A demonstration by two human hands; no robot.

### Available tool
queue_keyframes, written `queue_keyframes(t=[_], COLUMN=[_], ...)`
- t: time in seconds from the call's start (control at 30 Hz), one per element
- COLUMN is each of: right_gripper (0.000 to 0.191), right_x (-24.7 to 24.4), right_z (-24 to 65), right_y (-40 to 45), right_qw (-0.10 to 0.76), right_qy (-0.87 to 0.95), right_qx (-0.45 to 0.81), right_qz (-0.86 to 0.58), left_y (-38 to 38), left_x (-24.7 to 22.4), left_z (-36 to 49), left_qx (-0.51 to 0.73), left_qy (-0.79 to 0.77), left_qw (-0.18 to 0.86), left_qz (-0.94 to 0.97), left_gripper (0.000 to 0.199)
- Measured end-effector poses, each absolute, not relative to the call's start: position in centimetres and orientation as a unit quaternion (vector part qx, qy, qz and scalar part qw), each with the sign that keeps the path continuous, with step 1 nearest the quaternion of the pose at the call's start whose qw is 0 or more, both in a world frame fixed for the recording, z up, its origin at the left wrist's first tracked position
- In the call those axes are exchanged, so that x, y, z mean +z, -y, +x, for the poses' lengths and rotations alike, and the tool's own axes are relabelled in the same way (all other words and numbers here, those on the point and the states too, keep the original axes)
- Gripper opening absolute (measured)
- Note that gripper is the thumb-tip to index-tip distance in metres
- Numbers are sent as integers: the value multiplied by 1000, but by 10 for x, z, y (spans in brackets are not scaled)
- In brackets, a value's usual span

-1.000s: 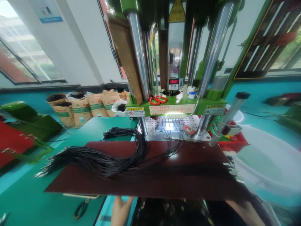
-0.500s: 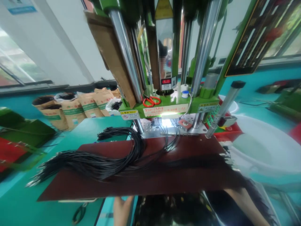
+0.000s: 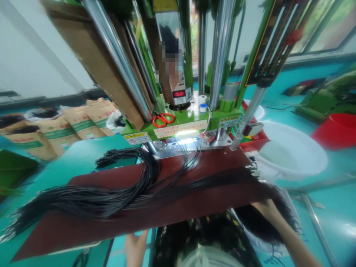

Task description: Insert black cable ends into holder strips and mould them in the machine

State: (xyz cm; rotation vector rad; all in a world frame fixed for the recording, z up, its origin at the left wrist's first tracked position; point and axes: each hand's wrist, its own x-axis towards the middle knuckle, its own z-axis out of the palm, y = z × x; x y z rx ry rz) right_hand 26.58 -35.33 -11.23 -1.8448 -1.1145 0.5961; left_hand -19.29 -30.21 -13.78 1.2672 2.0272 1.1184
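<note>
A dark red-brown board (image 3: 100, 227) lies in front of a green press (image 3: 155, 129). Long black cables (image 3: 102, 200) are bundled across its left part, and thinner ones (image 3: 191, 157) run up to the lit metal plate (image 3: 167, 150) of the press. At the board's front edge is my left hand (image 3: 135, 246), thumb and a finger apart, the other fingertips hidden beneath the edge. My right hand (image 3: 267, 211) reaches under the front right edge, its fingers covered by the board. More black cables (image 3: 222, 180) stretch toward the right end.
Orange-handled scissors (image 3: 163, 119) and a blue-and-white spool (image 3: 203, 107) rest on the press. Right of it are a red bin (image 3: 257, 142) and a large white tub (image 3: 294, 155). Paper sacks (image 3: 55, 133) stand at left. A dark bundle (image 3: 258, 222) hangs below my right arm.
The view has shifted, so the press and board appear further left and tilted. Both hands stay at the board's front edge. A pale translucent shape now shows at the bottom centre.
</note>
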Motion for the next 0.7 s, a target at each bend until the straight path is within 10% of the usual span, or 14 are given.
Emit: queue_keyframes(t=[0.7], right_gripper=[30], right_x=[-102], right_z=[270], right_y=[356], right_qw=[414], right_qy=[445], right_qx=[275], right_qz=[-745], left_y=[301], left_x=[-142], left_z=[-197], left_qx=[398], left_qy=[-744], left_qw=[258], left_qz=[471], left_gripper=[56])
